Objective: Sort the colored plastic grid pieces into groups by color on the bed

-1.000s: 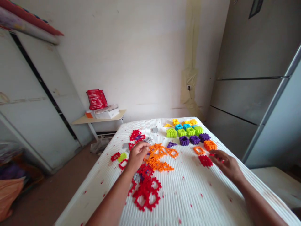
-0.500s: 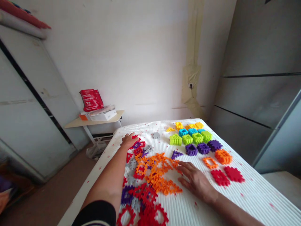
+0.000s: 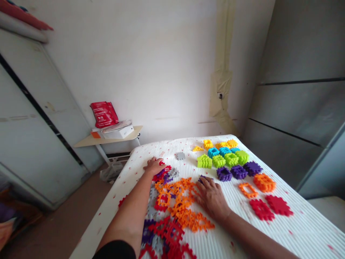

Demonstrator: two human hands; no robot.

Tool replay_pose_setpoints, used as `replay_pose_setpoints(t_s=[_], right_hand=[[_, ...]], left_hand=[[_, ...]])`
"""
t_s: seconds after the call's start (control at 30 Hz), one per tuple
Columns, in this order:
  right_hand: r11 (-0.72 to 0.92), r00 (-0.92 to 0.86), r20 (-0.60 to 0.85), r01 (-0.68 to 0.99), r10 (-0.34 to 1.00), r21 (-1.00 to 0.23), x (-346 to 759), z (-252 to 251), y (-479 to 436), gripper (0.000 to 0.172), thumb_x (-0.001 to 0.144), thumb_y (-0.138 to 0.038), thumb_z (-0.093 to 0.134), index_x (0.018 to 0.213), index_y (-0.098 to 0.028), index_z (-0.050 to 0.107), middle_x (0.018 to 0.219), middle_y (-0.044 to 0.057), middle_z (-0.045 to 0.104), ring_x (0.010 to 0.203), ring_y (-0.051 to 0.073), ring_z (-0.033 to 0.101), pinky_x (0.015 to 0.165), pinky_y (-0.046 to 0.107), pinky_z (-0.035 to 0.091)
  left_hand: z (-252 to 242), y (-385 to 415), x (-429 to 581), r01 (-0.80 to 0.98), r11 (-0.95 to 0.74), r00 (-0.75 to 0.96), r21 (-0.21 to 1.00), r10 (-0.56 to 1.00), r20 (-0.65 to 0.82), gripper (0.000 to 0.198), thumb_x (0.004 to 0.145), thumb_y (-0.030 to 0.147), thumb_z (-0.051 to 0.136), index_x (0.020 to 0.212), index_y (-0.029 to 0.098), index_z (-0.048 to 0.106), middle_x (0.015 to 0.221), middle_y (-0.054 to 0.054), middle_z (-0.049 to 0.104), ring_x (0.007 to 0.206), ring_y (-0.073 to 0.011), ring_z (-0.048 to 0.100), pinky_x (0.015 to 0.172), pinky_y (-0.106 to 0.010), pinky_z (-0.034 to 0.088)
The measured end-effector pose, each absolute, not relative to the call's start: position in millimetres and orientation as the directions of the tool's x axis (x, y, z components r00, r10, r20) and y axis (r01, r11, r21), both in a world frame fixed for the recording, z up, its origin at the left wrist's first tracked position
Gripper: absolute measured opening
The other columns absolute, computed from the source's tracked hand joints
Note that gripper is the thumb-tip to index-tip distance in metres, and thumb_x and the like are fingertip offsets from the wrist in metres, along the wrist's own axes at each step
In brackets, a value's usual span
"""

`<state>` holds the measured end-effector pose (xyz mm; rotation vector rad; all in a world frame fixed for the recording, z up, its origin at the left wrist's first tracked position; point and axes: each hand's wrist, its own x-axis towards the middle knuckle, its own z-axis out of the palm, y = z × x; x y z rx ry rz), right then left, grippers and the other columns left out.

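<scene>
A mixed heap of toothed plastic building pieces lies on the bed-like surface. My left hand (image 3: pixel 154 166) rests with its fingers apart on red pieces (image 3: pixel 166 169) at the heap's far end. Palm down, my right hand (image 3: pixel 212 199) has its fingers spread along the right edge of the orange pieces (image 3: pixel 183 201). Its fingertips reach over a purple triangular piece (image 3: pixel 202 177), which they partly cover. Grey pieces (image 3: pixel 153 205) and more red pieces (image 3: pixel 172 232) lie nearer to me; my left forearm hides some of the heap.
Right of the heap, toothed pieces stand in rows by colour: yellow (image 3: pixel 208 144), blue (image 3: pixel 214 152), green (image 3: pixel 219 161), purple (image 3: pixel 224 174), orange (image 3: pixel 264 182) and red (image 3: pixel 261 209). A grey square (image 3: pixel 180 156) lies alone. A small table (image 3: pixel 137 132) holds a red bag (image 3: pixel 104 114).
My right hand has moved forward and left, onto the purple triangular piece. My left hand has shifted slightly right and nearer to me at the heap's far end. The view has turned slightly.
</scene>
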<state>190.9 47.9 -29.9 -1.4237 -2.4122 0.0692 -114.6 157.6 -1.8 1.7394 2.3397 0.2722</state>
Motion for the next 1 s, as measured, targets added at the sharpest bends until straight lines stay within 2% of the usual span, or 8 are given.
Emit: replay_pose_setpoints(t_s=[0.2, 0.37, 0.47, 0.6, 0.77, 1.0], right_hand=[[0.571, -0.512, 0.257, 0.771, 0.819, -0.283, 184.6, -27.0, 32.2, 0.044, 0.088, -0.044, 0.046, 0.126, -0.021, 0.053, 0.132, 0.011, 0.049, 0.122, 0.028, 0.037, 0.098, 0.043, 0.032], [0.601, -0.545, 0.253, 0.725, 0.799, -0.336, 185.1, -14.0, 17.8, 0.043, 0.089, -0.044, 0.042, 0.124, -0.021, 0.055, 0.127, 0.010, 0.053, 0.118, 0.026, 0.041, 0.096, 0.039, 0.034], [0.581, -0.530, 0.237, 0.742, 0.814, -0.336, 187.5, -10.5, 10.5, 0.041, 0.089, -0.042, 0.044, 0.123, -0.020, 0.055, 0.125, 0.010, 0.055, 0.115, 0.026, 0.044, 0.093, 0.039, 0.036], [0.561, -0.512, 0.230, 0.764, 0.828, -0.320, 190.6, -12.4, 1.1, 0.040, 0.089, -0.040, 0.046, 0.122, -0.020, 0.055, 0.126, 0.009, 0.054, 0.113, 0.026, 0.044, 0.091, 0.039, 0.037], [0.554, -0.510, 0.217, 0.775, 0.833, -0.305, 196.2, -13.6, -7.7, 0.039, 0.089, -0.039, 0.045, 0.120, -0.019, 0.056, 0.123, 0.010, 0.056, 0.110, 0.026, 0.046, 0.089, 0.039, 0.038], [0.564, -0.511, 0.240, 0.761, 0.826, -0.320, 204.9, -15.5, -15.3, 0.038, 0.090, -0.037, 0.043, 0.120, -0.019, 0.056, 0.123, 0.010, 0.056, 0.111, 0.025, 0.046, 0.090, 0.039, 0.038]], left_hand=[[-3.2, 124.4, -115.9, 0.944, 0.160, -0.156, 0.289, 0.987, -0.038, 0.043, 0.069, 0.047, 0.054, 0.108, 0.031, 0.063, 0.125, -0.008, 0.049, 0.113, -0.0316, 0.047, 0.095, -0.047, 0.036], [-1.8, 96.9, -113.8, 0.929, 0.052, -0.056, 0.367, 0.998, -0.001, 0.030, 0.068, 0.037, 0.057, 0.094, 0.026, 0.068, 0.111, -0.003, 0.061, 0.105, -0.0227, 0.054, 0.094, -0.032, 0.039], [0.8, 84.7, -109.5, 0.907, -0.011, -0.002, 0.420, 1.000, 0.029, 0.026, 0.070, 0.035, 0.055, 0.089, 0.023, 0.069, 0.104, -0.002, 0.065, 0.102, -0.0199, 0.056, 0.093, -0.027, 0.040], [2.0, 70.4, -104.4, 0.876, -0.049, 0.018, 0.481, 0.997, 0.069, 0.030, 0.075, 0.033, 0.049, 0.094, 0.020, 0.068, 0.103, -0.004, 0.067, 0.101, -0.0187, 0.058, 0.091, -0.025, 0.041], [2.7, 50.5, -100.8, 0.835, -0.041, -0.030, 0.549, 0.992, 0.120, 0.035, 0.078, 0.027, 0.044, 0.106, 0.019, 0.064, 0.112, -0.004, 0.066, 0.106, -0.0179, 0.057, 0.095, -0.026, 0.040], [11.8, 25.1, -91.8, 0.786, -0.073, -0.067, 0.614, 0.977, 0.202, 0.049, 0.069, 0.004, 0.040, 0.110, 0.021, 0.061, 0.115, -0.001, 0.064, 0.111, -0.0136, 0.055, 0.100, -0.024, 0.037]])
